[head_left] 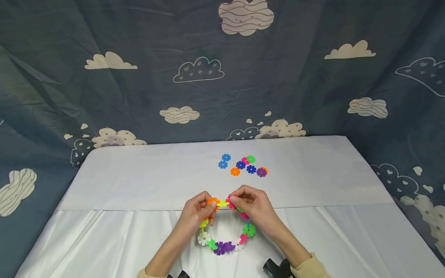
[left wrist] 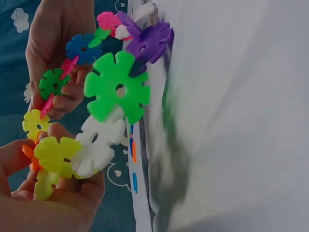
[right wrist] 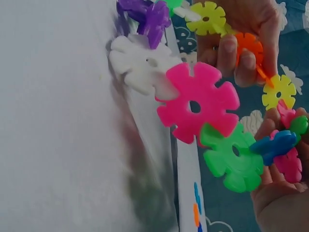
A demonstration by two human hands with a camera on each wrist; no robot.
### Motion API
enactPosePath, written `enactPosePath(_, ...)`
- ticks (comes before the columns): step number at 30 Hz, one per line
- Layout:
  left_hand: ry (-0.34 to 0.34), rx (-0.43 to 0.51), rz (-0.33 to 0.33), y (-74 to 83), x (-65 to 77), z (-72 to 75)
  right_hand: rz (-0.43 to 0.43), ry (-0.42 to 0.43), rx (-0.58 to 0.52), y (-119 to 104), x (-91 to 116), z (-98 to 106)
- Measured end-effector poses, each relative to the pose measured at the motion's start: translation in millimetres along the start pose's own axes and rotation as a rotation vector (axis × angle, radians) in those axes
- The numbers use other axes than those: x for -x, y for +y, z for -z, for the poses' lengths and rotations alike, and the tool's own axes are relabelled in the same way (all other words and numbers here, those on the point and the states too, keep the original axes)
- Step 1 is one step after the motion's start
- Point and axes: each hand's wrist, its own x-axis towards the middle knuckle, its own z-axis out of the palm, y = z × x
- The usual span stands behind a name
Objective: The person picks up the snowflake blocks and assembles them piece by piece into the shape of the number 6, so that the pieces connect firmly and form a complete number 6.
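Both hands hold a ring of slotted plastic flower discs, linked edge to edge, above the near part of the table. In the head view my left hand [head_left: 192,214] pinches the ring's far left, at an orange disc [head_left: 213,200]. My right hand [head_left: 257,208] pinches the far right, at a pink disc [head_left: 229,202]. A yellow disc [left wrist: 36,123] bridges the span between the two hands. Purple discs [head_left: 224,247] hang at the ring's near side, with white and green ones beside them. The right fingers partly hide a small green disc [right wrist: 299,124].
Several loose discs lie farther back on the white-covered table, among them light blue [head_left: 226,157], orange [head_left: 235,171] and purple [head_left: 261,172]. A dark cloud-print curtain [head_left: 278,77] hangs behind the table. Black gear [head_left: 279,268] shows by the right forearm.
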Motion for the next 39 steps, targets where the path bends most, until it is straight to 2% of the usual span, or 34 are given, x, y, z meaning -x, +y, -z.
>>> enactPosePath(7,-0.017,0.019,0.020,2.6,2.2,3.0,-0.005,-0.047,0.085,-1.4,-0.3,10.9)
enactPosePath(12,-0.040,0.061,0.037,3.4,1.5,2.8,0.028,-0.090,0.067,-2.2,-1.4,11.9)
enactPosePath(16,-0.032,0.077,0.043,3.4,1.3,1.1,0.011,-0.081,0.065,-3.8,-0.6,10.5)
enactPosePath(20,-0.022,0.071,0.039,3.2,1.2,-0.5,0.001,-0.082,0.081,-4.5,0.1,8.1)
enactPosePath(27,-0.049,0.062,0.023,5.3,2.1,-3.6,-0.027,-0.116,0.095,-6.7,0.7,-1.0)
enactPosePath(34,-0.078,0.083,0.013,3.5,2.2,-3.8,-0.018,-0.150,0.084,-8.1,3.0,2.7)
enactPosePath(39,-0.073,0.072,0.034,3.0,2.6,-4.7,-0.007,-0.186,0.081,-9.2,3.9,4.7)
